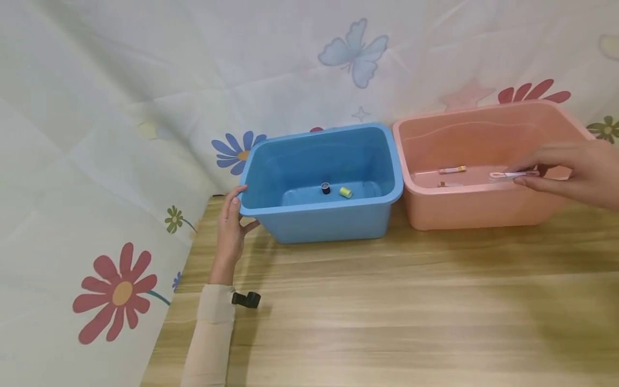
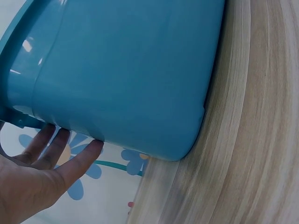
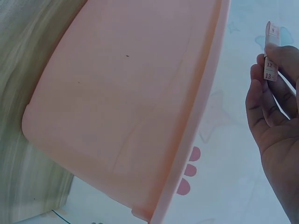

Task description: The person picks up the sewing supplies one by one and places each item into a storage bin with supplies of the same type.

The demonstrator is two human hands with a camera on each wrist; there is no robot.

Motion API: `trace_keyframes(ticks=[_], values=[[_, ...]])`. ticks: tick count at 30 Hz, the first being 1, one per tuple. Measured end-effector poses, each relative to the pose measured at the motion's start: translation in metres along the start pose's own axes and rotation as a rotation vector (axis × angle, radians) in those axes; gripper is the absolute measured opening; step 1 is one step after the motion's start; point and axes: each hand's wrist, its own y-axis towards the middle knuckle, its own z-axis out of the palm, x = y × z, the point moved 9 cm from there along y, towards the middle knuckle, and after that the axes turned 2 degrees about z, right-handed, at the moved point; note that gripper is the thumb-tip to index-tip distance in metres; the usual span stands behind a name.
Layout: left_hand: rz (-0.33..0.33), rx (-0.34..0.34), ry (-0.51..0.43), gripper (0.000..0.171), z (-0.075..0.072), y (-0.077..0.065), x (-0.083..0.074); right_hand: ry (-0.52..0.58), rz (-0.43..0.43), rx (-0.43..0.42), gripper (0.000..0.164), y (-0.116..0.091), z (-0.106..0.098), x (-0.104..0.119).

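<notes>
My left hand (image 1: pixel 230 231) grips the left rim of a blue plastic bin (image 1: pixel 329 223), with several fingers against its outer wall in the left wrist view. Inside this bin lie a dark spool (image 1: pixel 325 188) and a yellow-green spool (image 1: pixel 345 192), both small. Over the front rim of a pink plastic bin (image 1: pixel 474 209), my right hand (image 1: pixel 575 169) pinches a folded tape measure (image 3: pixel 270 70) between thumb and fingers. Printed numbers show on its pale pink strip in the right wrist view. Two small items, one an orange-and-white strip (image 1: pixel 452 170), lie on the pink bin's floor.
Both bins stand side by side on a wood-grain table (image 1: pixel 377 312), close to a white cloth backdrop (image 1: pixel 271 64) printed with flowers and butterflies. On the left sleeve cuff sits a small black device (image 1: pixel 246 299).
</notes>
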Motion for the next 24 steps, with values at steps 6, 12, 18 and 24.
trace_keyframes(ticks=[6, 12, 18, 24], values=[[-0.004, -0.003, -0.002, 0.050, -0.0010, 0.0006, 0.0002, -0.005, 0.008, -0.012, 0.030, 0.0046, -0.0049, -0.0011], [-0.003, -0.010, 0.006, 0.049, -0.0008, 0.0017, -0.0006, -0.018, 0.031, -0.008, 0.031, 0.0066, -0.0067, -0.0029], [0.006, -0.011, 0.011, 0.048, -0.0014, 0.0026, -0.0009, 0.012, 0.009, -0.008, 0.031, 0.0075, -0.0059, -0.0005], [0.005, -0.008, 0.007, 0.048, -0.0009, 0.0011, 0.0001, 0.003, -0.051, -0.013, 0.018, 0.0102, -0.0056, 0.0025]])
